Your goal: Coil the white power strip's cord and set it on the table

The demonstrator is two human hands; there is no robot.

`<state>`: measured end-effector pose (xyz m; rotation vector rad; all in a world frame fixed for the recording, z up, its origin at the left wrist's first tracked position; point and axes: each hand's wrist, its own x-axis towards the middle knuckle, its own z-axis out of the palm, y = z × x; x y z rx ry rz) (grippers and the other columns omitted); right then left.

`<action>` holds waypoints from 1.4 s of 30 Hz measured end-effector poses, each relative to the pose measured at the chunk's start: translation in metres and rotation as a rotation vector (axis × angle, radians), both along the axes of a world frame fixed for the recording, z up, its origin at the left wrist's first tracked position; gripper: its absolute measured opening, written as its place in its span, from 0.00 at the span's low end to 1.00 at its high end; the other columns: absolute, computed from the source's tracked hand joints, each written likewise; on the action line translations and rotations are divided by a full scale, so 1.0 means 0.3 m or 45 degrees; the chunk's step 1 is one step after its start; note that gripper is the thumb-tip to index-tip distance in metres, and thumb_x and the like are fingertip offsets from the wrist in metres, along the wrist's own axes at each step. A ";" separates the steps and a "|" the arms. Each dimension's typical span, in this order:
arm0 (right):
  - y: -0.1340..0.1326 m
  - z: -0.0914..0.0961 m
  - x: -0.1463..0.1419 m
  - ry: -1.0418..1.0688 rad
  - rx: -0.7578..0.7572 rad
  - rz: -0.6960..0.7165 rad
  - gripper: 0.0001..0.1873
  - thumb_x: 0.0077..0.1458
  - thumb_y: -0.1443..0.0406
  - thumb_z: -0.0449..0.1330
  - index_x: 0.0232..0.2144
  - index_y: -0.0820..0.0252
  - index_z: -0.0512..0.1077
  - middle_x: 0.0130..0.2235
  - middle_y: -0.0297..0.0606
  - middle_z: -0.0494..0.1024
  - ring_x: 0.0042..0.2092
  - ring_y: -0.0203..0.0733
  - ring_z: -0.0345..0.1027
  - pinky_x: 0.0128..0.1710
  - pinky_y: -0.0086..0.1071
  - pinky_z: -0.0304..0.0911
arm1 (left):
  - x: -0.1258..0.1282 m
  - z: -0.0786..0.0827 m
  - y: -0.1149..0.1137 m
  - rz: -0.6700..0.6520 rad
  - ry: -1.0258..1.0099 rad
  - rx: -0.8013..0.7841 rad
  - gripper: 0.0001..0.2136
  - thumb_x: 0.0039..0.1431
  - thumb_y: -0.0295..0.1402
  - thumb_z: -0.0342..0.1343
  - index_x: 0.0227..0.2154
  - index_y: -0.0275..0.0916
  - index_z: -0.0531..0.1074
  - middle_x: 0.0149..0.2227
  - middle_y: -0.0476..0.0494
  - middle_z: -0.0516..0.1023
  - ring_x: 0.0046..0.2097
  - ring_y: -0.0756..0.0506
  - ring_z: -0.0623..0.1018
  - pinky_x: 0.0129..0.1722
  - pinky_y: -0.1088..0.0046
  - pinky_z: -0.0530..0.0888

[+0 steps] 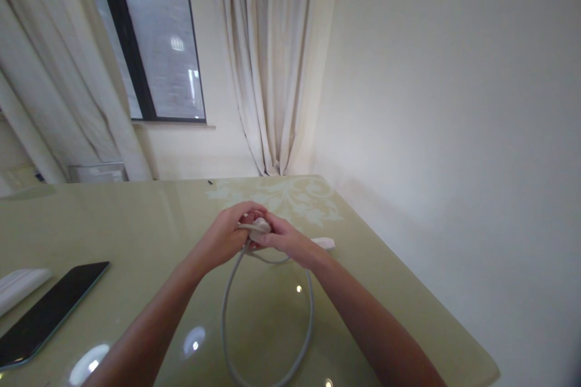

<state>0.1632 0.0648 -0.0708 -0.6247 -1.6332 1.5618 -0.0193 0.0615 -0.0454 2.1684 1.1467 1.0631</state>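
Both hands meet over the middle of the table around a white plug (260, 228) on a pale grey cable. My right hand (287, 238) is closed on the plug, its thumb lying along the near side. My left hand (230, 231) curls its fingers round the cable and the plug's far side; part of its grip is hidden. From the hands the cable (224, 314) hangs in a wide loop towards me and leaves the bottom of the view. Behind my right wrist a white piece (324, 243) sticks out, mostly covered, so its kind is unclear.
The glossy greenish table (381, 278) runs along a white wall at the right. At the left lie a dark-screened phone or tablet (49, 308) and a white object (22, 287). A tiny black item (210, 182) rests near the far edge, before the curtains (272, 72).
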 end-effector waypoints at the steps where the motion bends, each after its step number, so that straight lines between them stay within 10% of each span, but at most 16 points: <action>1: -0.006 -0.005 -0.004 -0.040 0.069 -0.029 0.31 0.47 0.62 0.71 0.54 0.57 0.70 0.45 0.35 0.79 0.43 0.41 0.73 0.46 0.35 0.71 | 0.003 -0.001 0.001 0.019 -0.018 -0.019 0.21 0.50 0.24 0.50 0.46 0.41 0.78 0.42 0.46 0.84 0.43 0.42 0.81 0.45 0.67 0.75; 7: -0.054 -0.050 -0.059 -0.433 0.429 -0.548 0.37 0.48 0.63 0.70 0.59 0.55 0.63 0.45 0.37 0.79 0.42 0.45 0.74 0.41 0.35 0.67 | 0.017 -0.013 0.001 0.205 0.007 0.012 0.15 0.65 0.36 0.49 0.48 0.39 0.78 0.45 0.40 0.84 0.46 0.40 0.81 0.48 0.62 0.75; 11: -0.065 -0.044 -0.056 -0.713 0.562 -0.498 0.44 0.45 0.68 0.64 0.64 0.56 0.56 0.43 0.37 0.79 0.39 0.46 0.73 0.38 0.35 0.65 | 0.006 -0.023 0.009 0.218 0.003 -0.016 0.15 0.64 0.35 0.49 0.46 0.41 0.78 0.42 0.42 0.84 0.43 0.40 0.82 0.44 0.65 0.75; 18: -0.078 -0.033 -0.038 -1.115 0.907 -0.552 0.50 0.44 0.66 0.63 0.69 0.64 0.54 0.60 0.53 0.70 0.59 0.59 0.62 0.62 0.54 0.59 | -0.007 -0.024 0.017 0.206 -0.257 -0.504 0.23 0.48 0.28 0.50 0.49 0.39 0.74 0.30 0.47 0.80 0.26 0.45 0.78 0.24 0.71 0.71; 26: -0.131 0.029 -0.018 -1.433 0.900 -0.376 0.50 0.53 0.72 0.58 0.74 0.72 0.44 0.64 0.66 0.68 0.55 0.60 0.73 0.52 0.50 0.70 | -0.058 -0.066 0.065 0.224 -0.319 -0.656 0.24 0.49 0.32 0.52 0.51 0.37 0.73 0.29 0.47 0.80 0.20 0.51 0.69 0.20 0.76 0.64; 31: -0.108 0.111 0.099 -0.942 0.936 -0.353 0.42 0.55 0.72 0.61 0.71 0.62 0.59 0.62 0.55 0.75 0.55 0.54 0.75 0.56 0.49 0.70 | -0.120 -0.090 0.093 0.317 -0.294 -0.569 0.26 0.48 0.34 0.52 0.51 0.36 0.75 0.31 0.48 0.79 0.20 0.53 0.60 0.19 0.76 0.56; 37: -0.086 0.258 0.254 0.270 0.736 -1.112 0.43 0.52 0.65 0.72 0.68 0.52 0.63 0.55 0.45 0.80 0.45 0.45 0.80 0.49 0.45 0.78 | -0.165 -0.071 0.102 0.298 -0.119 -0.374 0.25 0.51 0.45 0.59 0.48 0.36 0.78 0.34 0.43 0.80 0.30 0.46 0.74 0.29 0.71 0.70; 42: -0.065 0.308 0.329 0.694 0.971 -1.568 0.34 0.48 0.65 0.76 0.57 0.56 0.72 0.50 0.41 0.80 0.52 0.47 0.78 0.56 0.50 0.75 | -0.182 -0.063 0.086 -0.020 0.145 -0.377 0.24 0.54 0.52 0.63 0.48 0.42 0.81 0.43 0.40 0.83 0.40 0.40 0.80 0.41 0.66 0.75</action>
